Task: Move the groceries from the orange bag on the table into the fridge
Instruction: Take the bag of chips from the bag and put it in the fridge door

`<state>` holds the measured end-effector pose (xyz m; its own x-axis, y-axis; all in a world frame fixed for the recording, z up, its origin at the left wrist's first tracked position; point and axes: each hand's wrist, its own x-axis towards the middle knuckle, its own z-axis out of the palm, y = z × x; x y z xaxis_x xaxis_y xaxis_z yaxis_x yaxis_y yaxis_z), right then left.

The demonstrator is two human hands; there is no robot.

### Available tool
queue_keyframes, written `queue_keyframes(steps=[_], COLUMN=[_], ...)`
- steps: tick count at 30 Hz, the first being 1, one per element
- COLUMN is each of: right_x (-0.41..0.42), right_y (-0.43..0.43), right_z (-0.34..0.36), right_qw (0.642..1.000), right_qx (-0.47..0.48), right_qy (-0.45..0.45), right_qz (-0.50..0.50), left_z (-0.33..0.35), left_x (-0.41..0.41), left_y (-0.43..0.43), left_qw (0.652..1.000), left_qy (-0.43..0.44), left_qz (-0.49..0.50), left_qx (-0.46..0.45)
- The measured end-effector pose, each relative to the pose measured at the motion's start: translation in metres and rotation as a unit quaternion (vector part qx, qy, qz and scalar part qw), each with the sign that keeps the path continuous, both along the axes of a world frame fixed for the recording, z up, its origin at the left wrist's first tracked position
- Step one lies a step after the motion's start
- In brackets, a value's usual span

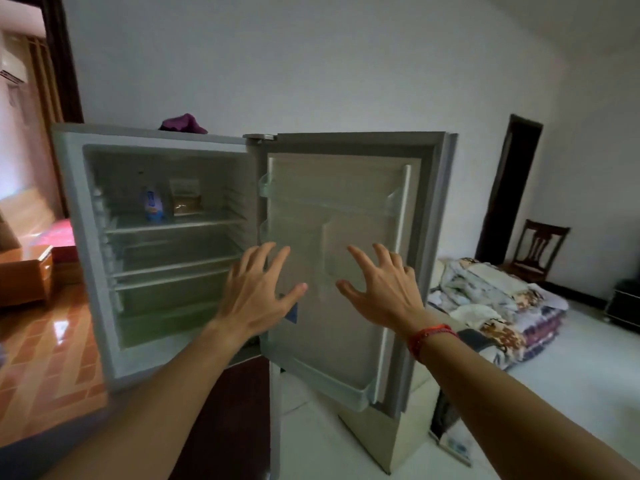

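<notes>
The grey fridge (74, 216) stands in front of me with its upper door (426, 209) swung wide to the right. On the top shelf sit a blue bottle (151, 203) and a clear box (186, 198); the lower shelves look bare. My left hand (254, 292) is raised with fingers spread in front of the door's hinge edge, holding nothing. My right hand (384, 289), a red band on its wrist, is spread the same way before the door's inner panel. Neither the orange bag nor the table is in view.
A purple cloth (183, 123) lies on top of the fridge. Folded quilts (498, 303) are piled on the floor at the right, with a wooden chair (540, 251) and a dark doorway (509, 188) behind. A wooden cabinet (26, 275) stands at the left.
</notes>
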<state>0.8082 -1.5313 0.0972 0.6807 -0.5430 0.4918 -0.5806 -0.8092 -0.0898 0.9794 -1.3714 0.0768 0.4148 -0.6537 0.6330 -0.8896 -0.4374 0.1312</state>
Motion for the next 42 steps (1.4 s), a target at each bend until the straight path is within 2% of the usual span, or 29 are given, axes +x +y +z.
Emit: queue_keyframes(steps=[10,18,25,33,37,42], right_x=[-0.135,-0.218,-0.294,-0.374,-0.411,-0.449], right_y=[-0.046,-0.012,0.065,0.152,0.18,0.201], right_z=[-0.006,-0.022,-0.042,-0.044,-0.047,-0.051], right_qw=[0.985,0.927,0.852,0.789,0.769,0.743], right_qx=[0.013,0.007,0.005,-0.001,-0.003,-0.001], right_qy=[0.021,0.017,0.024,0.017,0.015,0.02], right_qz=[-0.172,-0.373,-0.523,-0.614,-0.639,-0.669], left_z=[-0.002,-0.01,-0.029,-0.035,-0.035,-0.037], left_x=[-0.079,-0.146,-0.224,-0.321,-0.366,-0.409], left_y=[-0.118,-0.173,-0.167,-0.143,-0.127,-0.119], left_qw=[0.979,0.929,0.866,0.794,0.773,0.762], left_qy=[-0.01,-0.026,-0.031,-0.044,-0.043,-0.056], left_qz=[-0.202,-0.366,-0.495,-0.604,-0.632,-0.644], left_qx=[0.008,0.044,0.058,0.046,0.043,0.044])
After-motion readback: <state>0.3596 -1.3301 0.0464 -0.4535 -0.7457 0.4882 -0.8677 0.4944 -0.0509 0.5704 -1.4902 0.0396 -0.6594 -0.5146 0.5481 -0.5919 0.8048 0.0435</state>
